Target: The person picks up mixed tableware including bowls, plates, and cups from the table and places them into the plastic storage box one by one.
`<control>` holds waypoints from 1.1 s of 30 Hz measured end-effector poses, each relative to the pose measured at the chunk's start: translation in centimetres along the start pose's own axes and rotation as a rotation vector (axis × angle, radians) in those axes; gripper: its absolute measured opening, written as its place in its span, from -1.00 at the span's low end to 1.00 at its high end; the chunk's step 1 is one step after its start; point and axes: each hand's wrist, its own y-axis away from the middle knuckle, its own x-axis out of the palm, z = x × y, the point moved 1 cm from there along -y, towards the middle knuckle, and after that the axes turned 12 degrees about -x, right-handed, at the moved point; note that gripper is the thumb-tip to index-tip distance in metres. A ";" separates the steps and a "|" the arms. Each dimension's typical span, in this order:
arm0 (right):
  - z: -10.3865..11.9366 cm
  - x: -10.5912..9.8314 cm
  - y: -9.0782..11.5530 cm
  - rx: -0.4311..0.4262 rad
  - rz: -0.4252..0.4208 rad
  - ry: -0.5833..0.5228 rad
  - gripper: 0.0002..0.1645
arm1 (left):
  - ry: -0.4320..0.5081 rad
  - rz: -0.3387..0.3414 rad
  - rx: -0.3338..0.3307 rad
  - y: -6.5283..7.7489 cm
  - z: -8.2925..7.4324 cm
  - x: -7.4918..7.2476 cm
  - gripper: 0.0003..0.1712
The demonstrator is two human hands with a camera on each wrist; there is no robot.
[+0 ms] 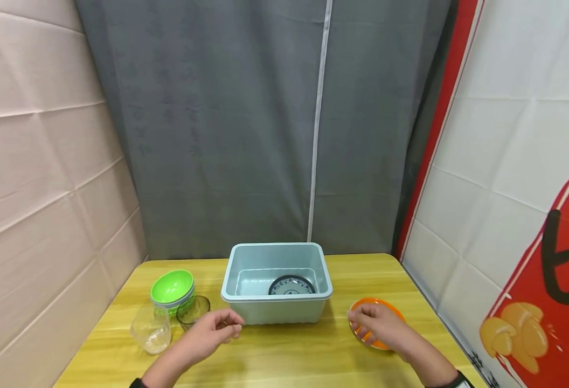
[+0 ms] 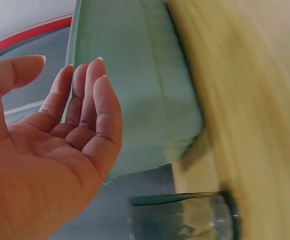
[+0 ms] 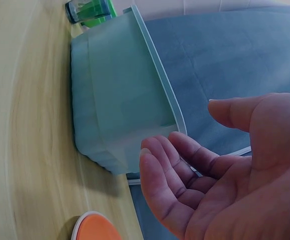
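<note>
- Above the orange plate [image 3: 98,229], right of the basin [image 1: 275,310], the right hand [image 1: 379,324] hovers empty, fingers loosely bent.
- Near the dark glass [image 1: 189,311], the left hand [image 1: 213,331] is likewise relaxed, holding nothing.
- Pinching the plate's rim probably suits best; keep clear of the glass.

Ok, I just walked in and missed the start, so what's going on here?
A person at a wood-grain table holds nothing. The left grip is near the pale blue-green tub and the tinted glass; the right grip hovers over the orange plate. A patterned plate sits inside the tub. Stacked bowls and a clear glass are at the person's left.
</note>
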 end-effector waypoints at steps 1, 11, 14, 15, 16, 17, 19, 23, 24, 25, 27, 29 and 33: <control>0.0 0.0 0.0 0.004 -0.001 0.002 -0.62 | 0.008 0.000 -0.012 0.0 0.3 0.0 -0.81; -0.4 0.4 -0.1 0.038 -0.004 -0.019 -0.58 | 0.043 -0.019 -0.053 -0.2 2.9 0.4 -0.79; -0.7 0.6 -0.1 0.046 -0.002 -0.021 -0.54 | 0.050 -0.013 -0.069 -0.2 3.3 0.4 -0.76; -0.8 0.6 -0.2 0.047 -0.001 -0.024 -0.53 | 0.055 -0.009 -0.073 -0.2 3.4 0.4 -0.75; -0.8 0.7 -0.2 0.047 0.000 -0.027 -0.53 | 0.058 -0.006 -0.075 -0.2 3.5 0.4 -0.74; -0.9 0.7 -0.3 0.047 0.000 -0.029 -0.53 | 0.061 -0.004 -0.076 -0.2 3.5 0.4 -0.74; -1.0 0.7 -0.3 0.045 0.001 -0.034 -0.53 | 0.067 0.000 -0.075 -0.1 3.5 0.5 -0.72; -1.0 0.5 -0.3 0.045 -0.012 -0.006 -0.54 | 0.096 0.018 -0.083 -0.2 3.4 0.6 -0.70; -1.1 0.4 -0.4 0.048 -0.024 0.011 -0.55 | 0.107 0.026 -0.091 -0.3 3.4 0.6 -0.69; -1.1 0.2 -0.4 0.048 -0.035 0.037 -0.56 | 0.119 0.036 -0.100 -0.3 3.5 0.7 -0.68; -1.4 -0.2 -0.6 0.056 -0.079 0.109 -0.58 | 0.138 0.052 -0.116 -0.4 3.6 0.7 -0.68; -1.8 -0.9 -0.9 0.069 -0.126 0.192 -0.60 | 0.148 0.061 -0.128 -0.5 3.8 0.8 -0.68; -3.4 -3.1 -1.9 0.069 -0.175 0.436 -0.59 | 0.139 0.053 -0.120 -0.7 4.2 0.9 -0.69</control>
